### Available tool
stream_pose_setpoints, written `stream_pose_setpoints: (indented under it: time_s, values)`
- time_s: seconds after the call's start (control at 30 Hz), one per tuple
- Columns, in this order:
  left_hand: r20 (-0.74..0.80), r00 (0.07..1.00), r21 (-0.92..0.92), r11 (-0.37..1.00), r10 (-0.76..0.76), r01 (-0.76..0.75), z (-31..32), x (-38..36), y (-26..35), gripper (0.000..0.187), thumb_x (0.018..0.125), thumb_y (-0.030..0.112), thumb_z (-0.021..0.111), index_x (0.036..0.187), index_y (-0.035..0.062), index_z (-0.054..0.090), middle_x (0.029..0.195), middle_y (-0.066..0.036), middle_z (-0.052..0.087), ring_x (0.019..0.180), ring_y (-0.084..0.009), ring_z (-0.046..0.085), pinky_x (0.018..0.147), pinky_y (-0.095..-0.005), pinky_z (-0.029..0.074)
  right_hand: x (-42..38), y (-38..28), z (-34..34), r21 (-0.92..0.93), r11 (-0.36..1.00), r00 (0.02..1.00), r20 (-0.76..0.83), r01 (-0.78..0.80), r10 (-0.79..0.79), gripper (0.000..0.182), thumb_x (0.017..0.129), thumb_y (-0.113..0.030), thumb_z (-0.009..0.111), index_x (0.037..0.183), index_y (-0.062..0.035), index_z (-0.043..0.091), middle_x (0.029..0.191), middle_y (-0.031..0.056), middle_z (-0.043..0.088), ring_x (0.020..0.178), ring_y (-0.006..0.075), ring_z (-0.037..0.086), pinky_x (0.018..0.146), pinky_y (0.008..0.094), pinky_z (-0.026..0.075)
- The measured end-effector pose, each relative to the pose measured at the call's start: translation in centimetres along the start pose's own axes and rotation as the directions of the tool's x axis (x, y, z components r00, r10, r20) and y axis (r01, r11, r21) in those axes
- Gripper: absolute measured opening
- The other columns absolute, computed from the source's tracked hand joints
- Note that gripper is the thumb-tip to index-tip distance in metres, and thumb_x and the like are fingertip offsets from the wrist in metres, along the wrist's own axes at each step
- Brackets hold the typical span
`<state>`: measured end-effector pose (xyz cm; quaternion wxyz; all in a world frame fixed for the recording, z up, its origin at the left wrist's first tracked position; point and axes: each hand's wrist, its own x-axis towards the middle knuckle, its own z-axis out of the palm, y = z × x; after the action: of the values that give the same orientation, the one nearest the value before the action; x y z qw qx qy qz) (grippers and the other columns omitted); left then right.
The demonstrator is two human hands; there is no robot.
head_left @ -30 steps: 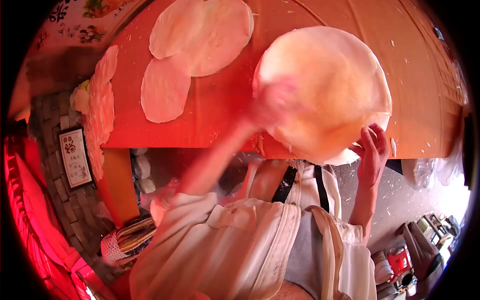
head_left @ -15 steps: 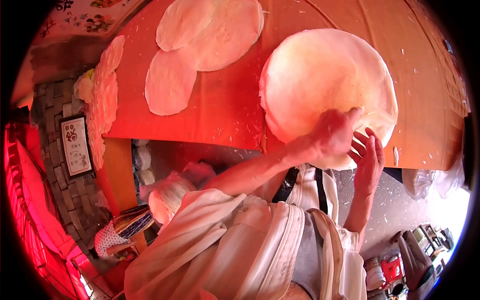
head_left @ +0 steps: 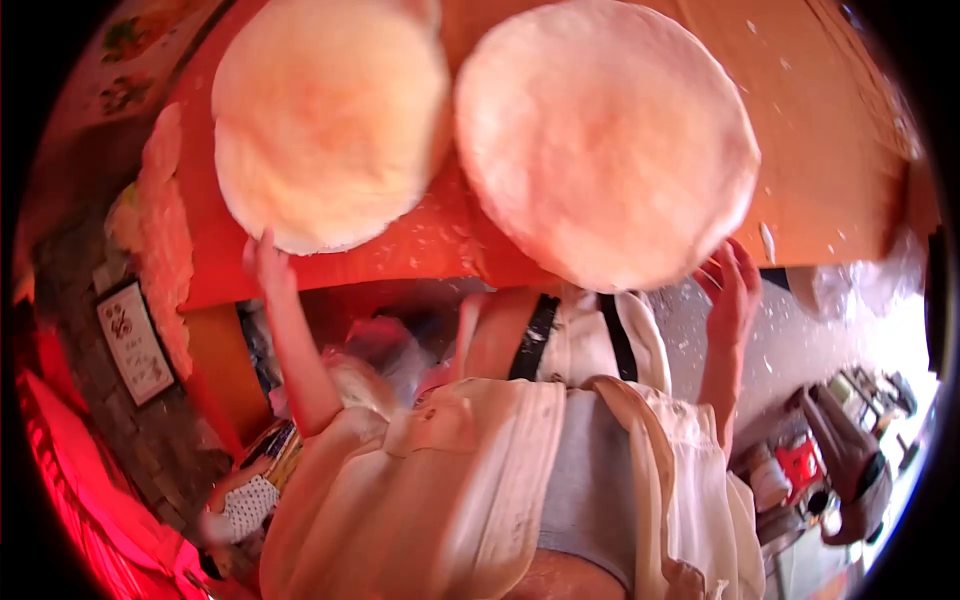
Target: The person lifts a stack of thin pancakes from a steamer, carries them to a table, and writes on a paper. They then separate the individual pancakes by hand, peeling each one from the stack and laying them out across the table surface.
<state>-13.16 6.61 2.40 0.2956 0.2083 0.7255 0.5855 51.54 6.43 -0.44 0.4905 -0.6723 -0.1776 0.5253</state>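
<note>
While a red glow tints the left side, an orange-red tabletop spans the upper view, strewn with pale flecks. Below its near edge lies a grey floor, also flecked; bright red fabric fills the lower left, and clear plastic bags sit at the right. Over the table, just beside each other, are two thin dough rounds: the larger right dough sheet, pinkish cream with a floury rim, reaches the near edge; the left dough sheet is yellower and slightly blurred. The hands are well apart, the blurred left hand and curved-fingered right hand each at its sheet's lower outer rim; whether either pinches dough cannot be told.
</note>
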Motion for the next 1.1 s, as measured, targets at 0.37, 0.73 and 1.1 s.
stream_pose_setpoints:
  time_s: [0.37,0.73,1.1]
  values:
    - [0.936,0.248,0.009,0.690,0.249,-0.724,28.5,-25.6,3.1,0.058,0.077,0.024,0.077,0.121,-0.0056,0.054,0.116,-0.019,0.060,0.107,-0.0260,0.060,0.089,-0.0356,0.049,1.2,-2.6,1.5,0.470,0.819,0.941,0.236,-0.330,0.243,0.024,0.096,-0.023,0.054,0.103,-0.0003,0.057,0.081,0.0079,0.063,0.069,0.0170,0.064,0.059,0.0258,0.054]
    - [0.946,0.300,0.202,0.949,-0.125,-0.243,38.4,-28.5,-0.9,0.036,0.087,0.011,0.065,0.117,-0.0071,0.057,0.101,-0.011,0.068,0.090,-0.0125,0.065,0.080,-0.0244,0.052,1.4,-3.4,2.9,-0.070,0.997,0.976,0.218,0.028,-0.012,0.042,0.087,-0.022,0.069,0.117,0.0058,0.060,0.077,0.0012,0.062,0.064,0.0061,0.054,0.059,0.0198,0.043]
    - [0.948,0.165,0.246,0.956,-0.271,0.160,39.3,-26.9,-0.9,0.028,0.089,0.006,0.059,0.114,-0.0081,0.059,0.100,-0.007,0.066,0.086,-0.0082,0.062,0.078,-0.0220,0.050,1.9,-1.9,3.8,-0.037,0.998,0.993,0.108,0.047,-0.042,0.052,0.077,-0.032,0.076,0.106,0.0067,0.058,0.077,0.0114,0.066,0.067,0.0135,0.062,0.058,0.0276,0.048]
